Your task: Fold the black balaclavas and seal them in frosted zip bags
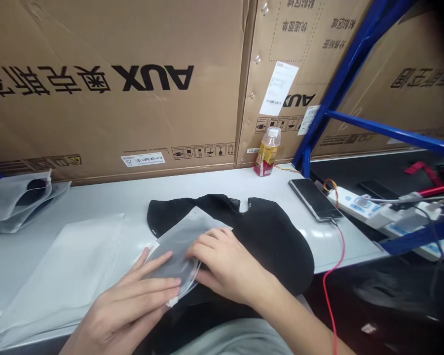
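A small frosted zip bag (181, 236) is held in front of me, tilted, with its slider edge toward my body. My left hand (133, 296) lies along its near-left side, fingers stretched over it and the thumb out of sight. My right hand (225, 261) pinches the bag's right edge near the opening, with the fingertips curled onto the plastic. Beneath and behind the bag, a flat black fabric piece (277, 241) with a notch at its top edge lies on the white shelf (214, 182).
Flat frosted bags (70, 266) lie at left, and a bag with something black inside (18, 197) sits behind them. A drink bottle (267, 152), a phone (314, 198) on a red cable (331, 301) and power strips (366, 207) are at right. Large cartons (114, 118) and a blue frame (325, 93) stand behind.
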A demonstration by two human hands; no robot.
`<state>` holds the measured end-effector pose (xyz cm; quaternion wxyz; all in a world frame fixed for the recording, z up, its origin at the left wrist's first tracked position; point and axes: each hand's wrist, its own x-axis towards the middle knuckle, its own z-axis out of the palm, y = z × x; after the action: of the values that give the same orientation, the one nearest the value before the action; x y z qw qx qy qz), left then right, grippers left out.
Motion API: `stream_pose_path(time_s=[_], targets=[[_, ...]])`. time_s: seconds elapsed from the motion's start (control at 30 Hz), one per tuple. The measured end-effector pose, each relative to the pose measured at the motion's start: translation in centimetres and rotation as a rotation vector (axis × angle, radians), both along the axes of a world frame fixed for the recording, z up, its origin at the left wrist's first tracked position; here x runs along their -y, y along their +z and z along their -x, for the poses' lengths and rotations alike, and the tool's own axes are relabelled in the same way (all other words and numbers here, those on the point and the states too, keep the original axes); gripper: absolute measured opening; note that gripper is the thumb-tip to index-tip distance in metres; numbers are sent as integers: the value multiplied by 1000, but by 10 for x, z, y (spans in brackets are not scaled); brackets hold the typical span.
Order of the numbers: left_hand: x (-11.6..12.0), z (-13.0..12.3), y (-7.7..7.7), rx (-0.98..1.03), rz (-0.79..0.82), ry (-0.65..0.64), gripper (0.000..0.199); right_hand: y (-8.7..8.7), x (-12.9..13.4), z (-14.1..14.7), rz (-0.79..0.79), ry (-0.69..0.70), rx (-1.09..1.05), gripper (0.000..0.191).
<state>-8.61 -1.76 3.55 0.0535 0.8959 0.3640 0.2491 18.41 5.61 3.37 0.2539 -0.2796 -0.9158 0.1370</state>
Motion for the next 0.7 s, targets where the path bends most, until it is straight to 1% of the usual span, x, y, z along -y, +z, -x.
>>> stream_pose_path(time_s=[0.07,0.13,0.2,0.27,0.33,0.4,0.47,0.53,0.6,0.7], targets=[[0,0,-1,20,-17,17,46,6,-2,4,-10,-8,18,20],[0,-1,0,51,-39,33,45,12,-3,1,49,27,-13,20],[1,-4,1,98,-67,54,44,19,-2,-6,149,120,-112,23],[2,-9,3,149,-131,71,41,26,3,-11,180,216,-220,27],[3,-16,5,190,-182,94,38,30,10,-10,100,227,-287,22],[3,-23,8,231,-213,106,34,31,16,-4,-39,163,-304,15],[3,-29,10,243,-209,137,31,29,19,4,-178,111,-294,15],[4,-31,11,224,-213,170,26,26,18,9,-274,96,-268,17],[5,-31,13,184,-216,185,24,24,16,9,-319,107,-242,20],[8,-29,17,158,-238,181,28,25,12,6,-323,126,-192,17]])
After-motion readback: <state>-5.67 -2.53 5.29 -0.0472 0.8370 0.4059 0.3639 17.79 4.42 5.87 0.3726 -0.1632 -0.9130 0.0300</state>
